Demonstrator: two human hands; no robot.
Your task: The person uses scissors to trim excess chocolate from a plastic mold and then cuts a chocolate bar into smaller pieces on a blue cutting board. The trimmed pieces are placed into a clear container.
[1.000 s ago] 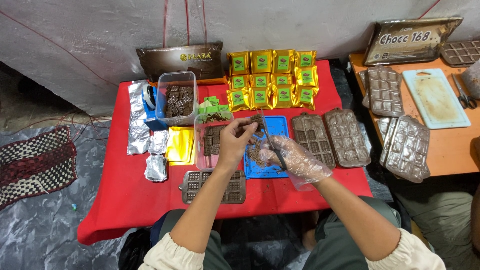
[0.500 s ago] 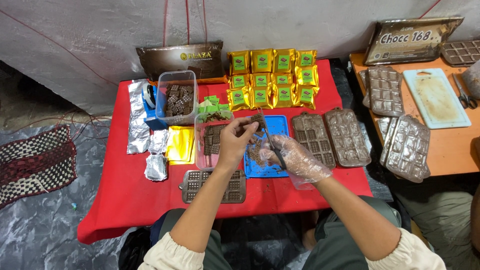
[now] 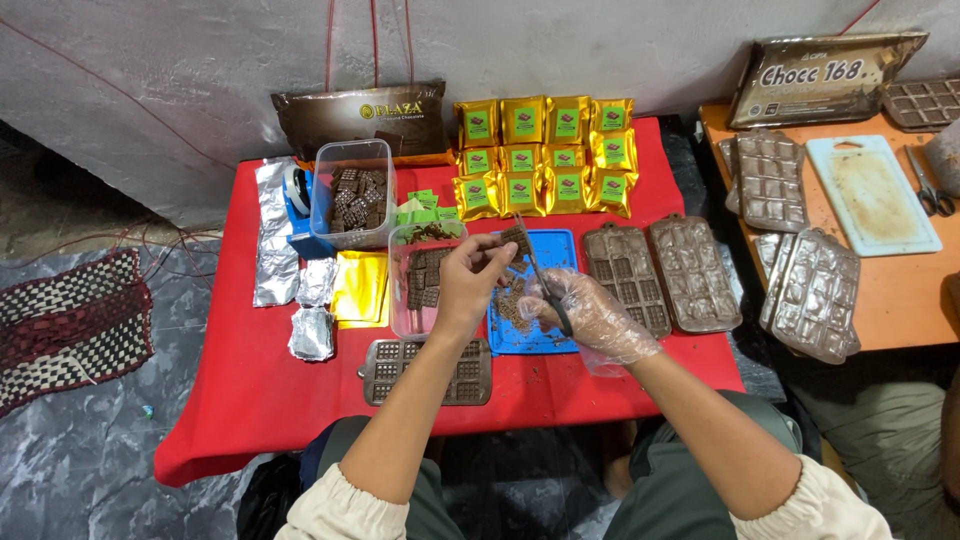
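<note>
Left hand (image 3: pixel 468 285) was pinched shut around a small brown chocolate piece (image 3: pixel 516 240), holding it up just above the far left corner of the blue tray (image 3: pixel 566 248). Right hand (image 3: pixel 590 312), inside a clear plastic glove, was clenched on the handle of a knife (image 3: pixel 536 268). The knife's long axis ran from near right, at the gloved fist, to far left, its tip meeting the chocolate piece. So the piece lay to the far left of the right hand and just right of the left fingertips, with the left hand plainly the nearer of the two. Brown shavings (image 3: pixel 515 315) lay scattered on the tray below both hands.

Just left of the tray stood a clear container (image 3: pixel 418 300) with more chocolate squares in it, touching or nearly touching the left wrist. Near the person's body lay a brown mould (image 3: pixel 385 372) on the red tablecloth (image 3: pixel 240 400). Two more filled moulds (image 3: pixel 660 275) sat right of the tray. Gold packets (image 3: pixel 545 155) stood in rows at the far edge, and foil sheets (image 3: pixel 272 230) lay at the left.
</note>
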